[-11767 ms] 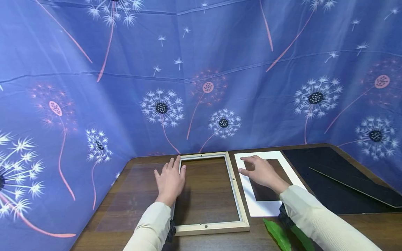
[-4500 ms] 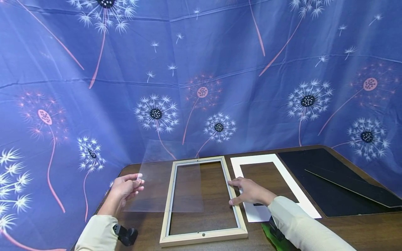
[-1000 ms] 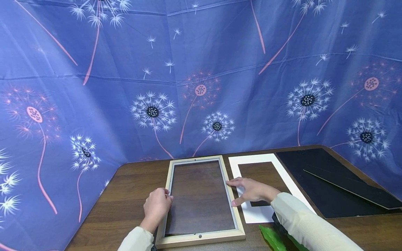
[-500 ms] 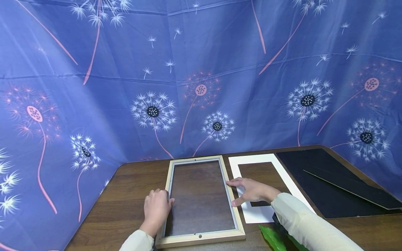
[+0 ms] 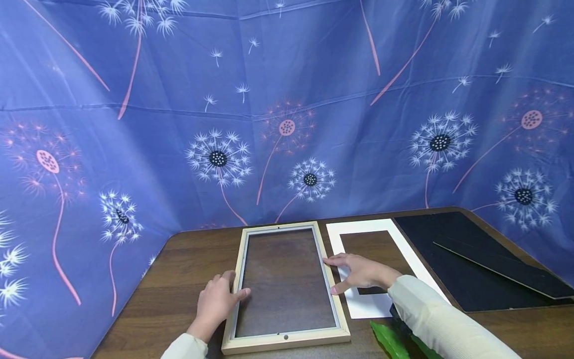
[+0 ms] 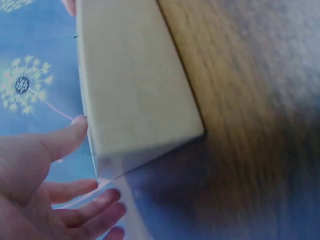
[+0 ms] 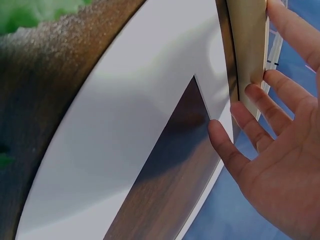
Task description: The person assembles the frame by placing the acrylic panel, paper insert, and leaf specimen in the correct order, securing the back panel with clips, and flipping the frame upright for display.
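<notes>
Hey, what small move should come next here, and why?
Probably lift the right hand off the wooden frame and pick up the white mat. The clear sheet appears to lie inside the frame, while the white mat lies flat beside the frame, close to that hand.

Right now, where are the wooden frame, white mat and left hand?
Wooden frame [image 5: 314, 335], head view: near rail.
White mat [image 5: 368, 306], head view: near border.
Left hand [image 5: 215, 301], head view: back of the hand.
</notes>
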`<state>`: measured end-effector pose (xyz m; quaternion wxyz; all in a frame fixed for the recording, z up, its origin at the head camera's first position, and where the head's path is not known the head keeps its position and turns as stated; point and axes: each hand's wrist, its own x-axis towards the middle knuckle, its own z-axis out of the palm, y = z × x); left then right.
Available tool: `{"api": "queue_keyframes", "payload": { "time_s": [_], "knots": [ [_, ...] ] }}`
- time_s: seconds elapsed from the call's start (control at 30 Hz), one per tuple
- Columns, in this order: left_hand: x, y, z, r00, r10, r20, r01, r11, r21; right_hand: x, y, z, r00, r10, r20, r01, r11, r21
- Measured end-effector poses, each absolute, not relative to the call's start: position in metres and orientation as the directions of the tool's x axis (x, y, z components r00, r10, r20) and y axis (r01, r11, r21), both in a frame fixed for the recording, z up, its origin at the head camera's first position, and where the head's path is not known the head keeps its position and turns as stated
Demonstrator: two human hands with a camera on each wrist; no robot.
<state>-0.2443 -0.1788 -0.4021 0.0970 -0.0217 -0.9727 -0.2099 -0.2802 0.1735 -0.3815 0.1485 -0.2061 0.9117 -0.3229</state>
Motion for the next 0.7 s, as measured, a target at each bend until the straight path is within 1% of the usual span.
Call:
{"api": "queue_keyframes", "payload": {
  "time_s": [0.1, 0.2, 0.37, 0.7],
  "knots": [
    [-0.244, -0.184, -0.402, -0.992, 0.017, 0.126, 0.078, 0.866, 0.494, -0.281, 0.174, -0.382, -0.870, -0.474, -0.136, -0.284, 0.706, -0.648],
    [-0.244, -0.189, -0.404, -0.994, 0.041, 0.102, 0.090, 0.833, 0.546, -0.280, 0.174, -0.381, -0.866, -0.485, -0.125, -0.299, 0.701, -0.647],
    [-0.244, -0.190, -0.406, -0.991, 0.061, 0.118, 0.118, 0.816, 0.566, -0.279, 0.172, -0.378, -0.861, -0.496, -0.115, -0.319, 0.701, -0.638],
    [-0.244, -0.186, -0.403, -0.992, 0.058, 0.111, 0.112, 0.805, 0.582, -0.277, 0.173, -0.376, -0.859, -0.502, -0.105, -0.347, 0.720, -0.601]
  ]
}}
